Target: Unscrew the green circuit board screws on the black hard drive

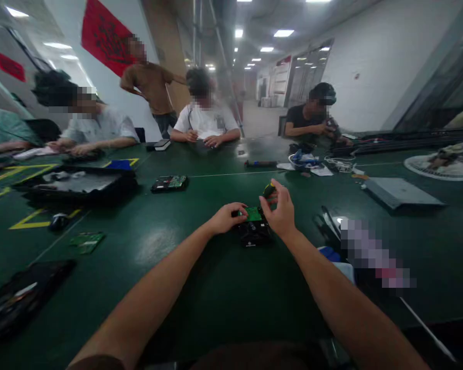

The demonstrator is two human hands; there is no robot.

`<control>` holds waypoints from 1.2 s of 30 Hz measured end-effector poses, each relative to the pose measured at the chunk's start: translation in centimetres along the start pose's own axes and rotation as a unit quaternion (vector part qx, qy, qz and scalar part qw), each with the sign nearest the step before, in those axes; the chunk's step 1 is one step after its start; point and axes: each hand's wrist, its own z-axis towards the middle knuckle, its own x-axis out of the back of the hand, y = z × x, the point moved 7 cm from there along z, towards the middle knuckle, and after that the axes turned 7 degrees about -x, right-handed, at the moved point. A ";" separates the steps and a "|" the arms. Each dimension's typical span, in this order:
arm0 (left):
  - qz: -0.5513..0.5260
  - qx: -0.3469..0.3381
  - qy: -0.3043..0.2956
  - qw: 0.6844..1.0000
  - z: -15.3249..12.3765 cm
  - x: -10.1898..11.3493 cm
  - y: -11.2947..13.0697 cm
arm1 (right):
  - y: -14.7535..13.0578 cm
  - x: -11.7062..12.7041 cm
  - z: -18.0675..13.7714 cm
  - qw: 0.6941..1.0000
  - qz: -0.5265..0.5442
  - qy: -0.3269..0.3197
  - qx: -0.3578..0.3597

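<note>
A small black device with a green circuit board on top lies on the dark green table in front of me. My left hand grips the device's left side, fingers curled on it. My right hand is above its right side, fingers pinched round a screwdriver with a yellow-and-black handle held upright over the board.
Another hard drive and a black open case lie to the left, a loose green board nearer. A grey flat box is at right, tools beside my right arm. Several people sit across the table.
</note>
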 end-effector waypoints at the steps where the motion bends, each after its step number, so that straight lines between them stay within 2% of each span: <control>1: -0.002 0.000 0.000 1.000 0.0 0.0 0.0 | 0.0 -0.1 0.0 1.000 0.001 -0.004 0.001; 36: -0.006 0.009 -0.005 1.000 0.0 0.0 -0.3 | -0.4 0.0 0.1 1.000 0.006 -0.007 0.005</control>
